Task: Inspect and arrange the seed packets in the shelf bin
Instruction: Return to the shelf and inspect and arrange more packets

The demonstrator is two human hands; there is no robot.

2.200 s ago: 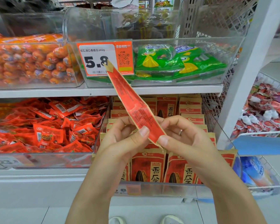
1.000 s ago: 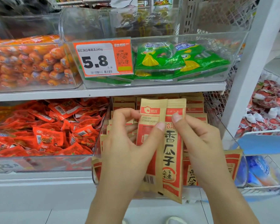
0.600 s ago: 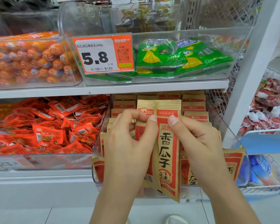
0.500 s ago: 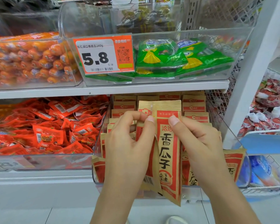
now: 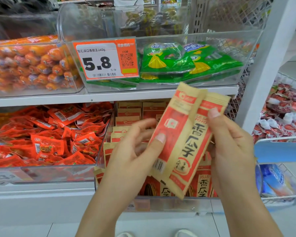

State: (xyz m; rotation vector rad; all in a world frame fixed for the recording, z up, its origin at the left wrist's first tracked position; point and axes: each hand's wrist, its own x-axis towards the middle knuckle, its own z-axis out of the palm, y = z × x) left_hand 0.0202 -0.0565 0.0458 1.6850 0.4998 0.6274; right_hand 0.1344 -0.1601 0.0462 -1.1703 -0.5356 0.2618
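Two tan-and-red seed packets are held up in front of the shelf, tilted to the right. My left hand (image 5: 135, 147) pinches the left packet (image 5: 173, 124), whose back with a barcode faces me. My right hand (image 5: 229, 147) grips the right packet (image 5: 195, 151), front side showing black characters. The two packets overlap along their long edges. Below and behind them the clear shelf bin (image 5: 161, 205) holds several more seed packets (image 5: 128, 117) standing in rows.
A clear bin of red snack packs (image 5: 46, 139) stands to the left. Above are bins of orange sausages (image 5: 29, 65) and green packs (image 5: 178, 62) behind a 5.8 price tag (image 5: 104, 60). A white shelf post (image 5: 266, 65) and wire baskets (image 5: 284, 120) stand on the right.
The two packets have risen and tilted to the right; earlier they hung upright lower in front of the bin. Before that I held one packet edge-on with both hands.
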